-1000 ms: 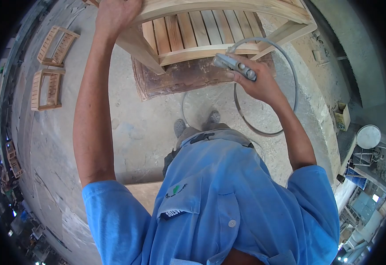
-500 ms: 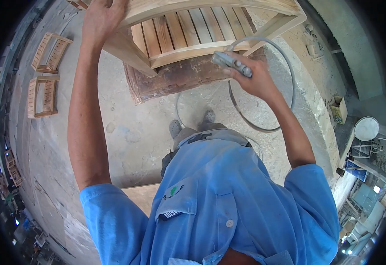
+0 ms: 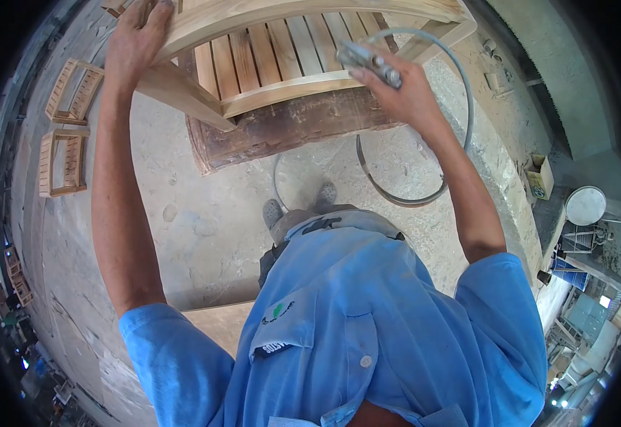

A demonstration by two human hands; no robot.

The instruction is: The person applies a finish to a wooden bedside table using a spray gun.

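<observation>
A slatted wooden bench of pale, bare wood stands before me, its top cut off by the view's upper edge. My left hand is closed around the bench's near left corner, with some fingertips out of sight. In my right hand is a grey metal air gun, held in front of the slats and pointing up and left. A grey hose loops from the tool, round the right side of my forearm and down toward the floor.
Beneath the bench lies a worn brown platform. Small slatted wooden frames stand on the floor at left. A carton and a round white-topped container are at right. My feet are close to the platform.
The bench and my left hand appear farther left in view. My right hand has moved slightly up and left with the air gun, and the hose loop has shifted.
</observation>
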